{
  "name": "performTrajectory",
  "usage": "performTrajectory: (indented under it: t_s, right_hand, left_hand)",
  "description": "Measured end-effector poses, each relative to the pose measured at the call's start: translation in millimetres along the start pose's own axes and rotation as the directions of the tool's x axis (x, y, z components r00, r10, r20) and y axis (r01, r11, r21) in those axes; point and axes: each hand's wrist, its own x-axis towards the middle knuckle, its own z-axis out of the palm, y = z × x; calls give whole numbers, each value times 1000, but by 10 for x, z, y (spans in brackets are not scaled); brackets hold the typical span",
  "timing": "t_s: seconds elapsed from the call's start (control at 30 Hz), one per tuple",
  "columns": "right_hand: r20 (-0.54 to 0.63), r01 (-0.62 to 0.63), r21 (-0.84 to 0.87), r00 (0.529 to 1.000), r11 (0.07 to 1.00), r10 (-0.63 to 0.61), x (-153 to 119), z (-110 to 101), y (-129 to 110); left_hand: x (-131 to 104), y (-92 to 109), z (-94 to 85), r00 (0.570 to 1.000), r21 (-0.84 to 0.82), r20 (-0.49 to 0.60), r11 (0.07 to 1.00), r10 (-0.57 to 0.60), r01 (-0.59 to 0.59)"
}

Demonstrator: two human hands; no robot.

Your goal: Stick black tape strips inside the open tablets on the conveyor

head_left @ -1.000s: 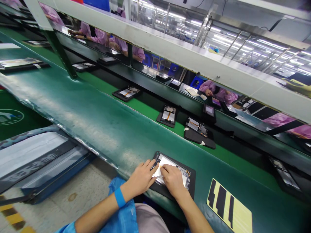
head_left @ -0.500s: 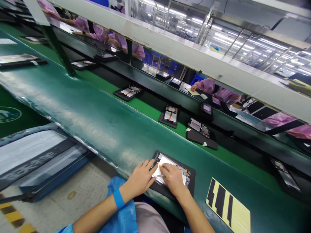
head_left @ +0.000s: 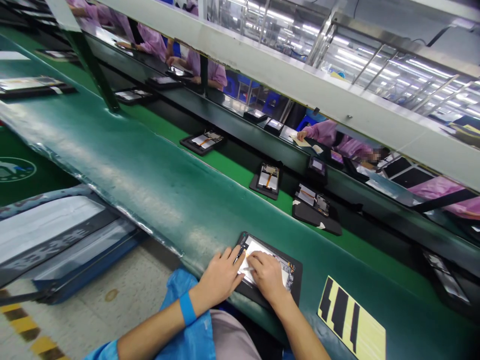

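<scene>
An opened tablet-like device lies in a black tray on the green bench, with white battery surfaces and small electronic parts showing. My left hand, a blue band at its wrist, rests on the device's left edge with its fingers spread. Over the middle of the device, my right hand has its fingers curled together around a thin, light tool, whose tip points left toward my left hand. Right of the tray lies a yellow sheet with black strips.
Beyond the green bench, a green conveyor carries several trays with opened devices. People in pink sleeves work across it. A white beam crosses above. A blue and grey object stands at lower left.
The surroundings have shifted slightly in view as the head moved. Both hands remain over the device in nearly the same places.
</scene>
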Motion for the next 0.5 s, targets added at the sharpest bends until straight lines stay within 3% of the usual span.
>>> performTrajectory:
  t_s: [0.23, 0.5]
  right_hand:
    - [109, -58, -19, 992, 998, 59, -19, -99, -42]
    - [212, -34, -66, 976, 997, 48, -14, -109, -42]
  left_hand:
    - [-69, -34, 69, 997, -59, -75, 998, -12, 8]
    - [-138, -137, 149, 992, -123, -124, 992, 2, -18]
